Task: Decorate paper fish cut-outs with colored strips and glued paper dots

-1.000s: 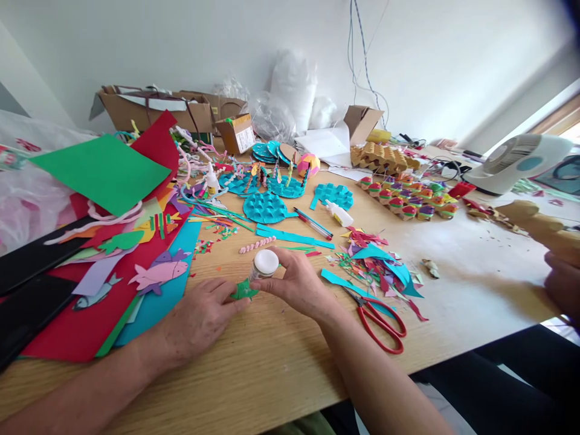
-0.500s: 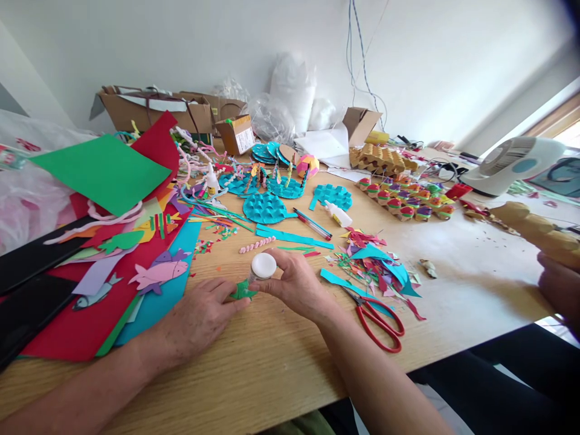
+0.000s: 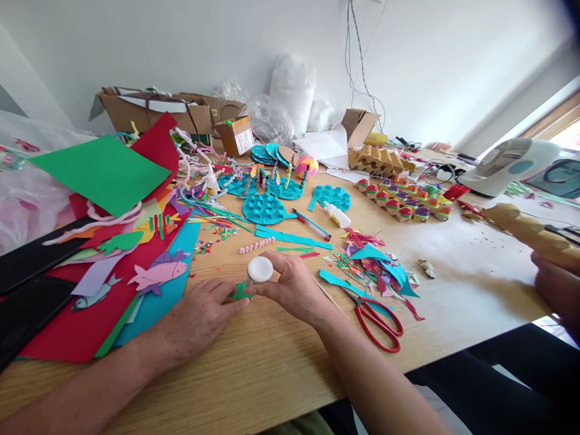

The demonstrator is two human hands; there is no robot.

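Much of the small container (image 3: 260, 269) in your right hand (image 3: 292, 287) was hidden: its round white end showed clear of the fingers, with a see-through band just below, and the rest lost behind your thumb and in the grip. That grip was narrow, thumb and fingers closed round the container. Its white end pointed up, tipped toward the camera; its long axis ran down toward the green paper (image 3: 239, 291) beside it. Whether its lower end met the paper, you could not tell.

Your left hand (image 3: 203, 314) held the paper near the wood-grain table (image 3: 263, 356), thumb and forefinger close together on it, so only a small flat piece showed, its outline covered. It lay just left of the right-hand grip.

Ahead of the grip: a pink twisted strip (image 3: 257, 244), smooth blue strips (image 3: 293, 237), then a bumpy blue disc (image 3: 263, 208). To its right, beyond the wrist: a thin stick (image 3: 330, 296), partly behind the forearm, and red-handled scissors (image 3: 378, 323), blades overlapping a blue strip. Far right, another person's hand (image 3: 557, 284) held a lumpy tan carton (image 3: 528, 229), both cut off by the frame edge.
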